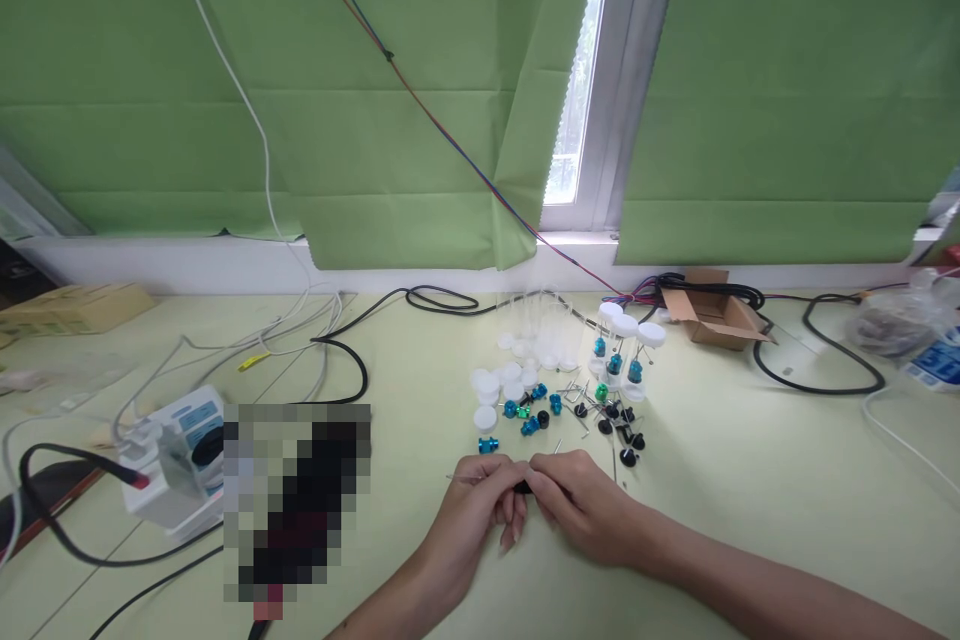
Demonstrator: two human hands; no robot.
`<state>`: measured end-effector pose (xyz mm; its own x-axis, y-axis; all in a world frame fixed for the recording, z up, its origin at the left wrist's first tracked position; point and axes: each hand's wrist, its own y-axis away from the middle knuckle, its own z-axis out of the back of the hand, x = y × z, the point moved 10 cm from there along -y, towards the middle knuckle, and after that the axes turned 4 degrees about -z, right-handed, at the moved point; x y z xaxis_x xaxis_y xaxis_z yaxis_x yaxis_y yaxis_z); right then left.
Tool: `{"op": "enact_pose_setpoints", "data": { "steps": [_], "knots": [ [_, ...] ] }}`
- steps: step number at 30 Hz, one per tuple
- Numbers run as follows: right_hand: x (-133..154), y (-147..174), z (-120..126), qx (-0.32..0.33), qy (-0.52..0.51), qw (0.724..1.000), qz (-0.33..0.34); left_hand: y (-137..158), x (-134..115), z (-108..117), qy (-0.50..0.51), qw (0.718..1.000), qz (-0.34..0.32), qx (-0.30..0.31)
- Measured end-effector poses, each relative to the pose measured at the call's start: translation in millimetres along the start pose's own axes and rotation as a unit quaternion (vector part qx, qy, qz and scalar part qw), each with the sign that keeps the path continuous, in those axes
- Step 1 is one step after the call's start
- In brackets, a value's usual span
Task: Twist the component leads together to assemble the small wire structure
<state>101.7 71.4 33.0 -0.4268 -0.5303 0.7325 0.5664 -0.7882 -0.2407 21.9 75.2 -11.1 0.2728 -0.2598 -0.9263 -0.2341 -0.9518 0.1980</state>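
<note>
My left hand (484, 495) and my right hand (589, 510) meet just above the table, their fingers closed around a small black part (523, 487). Most of that part is covered by my fingers. A thin metal rod (459, 477) pokes out to the left from my left hand. Just beyond my hands lie several blue metal fittings (488, 445), a few green pieces (601, 391), and several black round knobs with stems (628, 457). Thin metal rods (615, 460) and bent hex keys (576, 392) are scattered among them.
White round caps (486, 418) stand left of the parts. Behind are clear tubes (551, 330) and white-capped tubes holding blue fittings (635, 370). An open cardboard box (712, 320) sits at the back right. A power strip (172, 470) and black cables (360, 370) occupy the left.
</note>
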Motion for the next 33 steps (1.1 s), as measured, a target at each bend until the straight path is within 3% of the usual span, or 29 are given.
{"op": "enact_pose_setpoints", "data": {
  "steps": [33],
  "knots": [
    [2.9,2.5,1.8,-0.001,0.007,1.000,0.006,-0.4,5.8,-1.5,-0.039,0.999,0.014,0.011]
  ]
}}
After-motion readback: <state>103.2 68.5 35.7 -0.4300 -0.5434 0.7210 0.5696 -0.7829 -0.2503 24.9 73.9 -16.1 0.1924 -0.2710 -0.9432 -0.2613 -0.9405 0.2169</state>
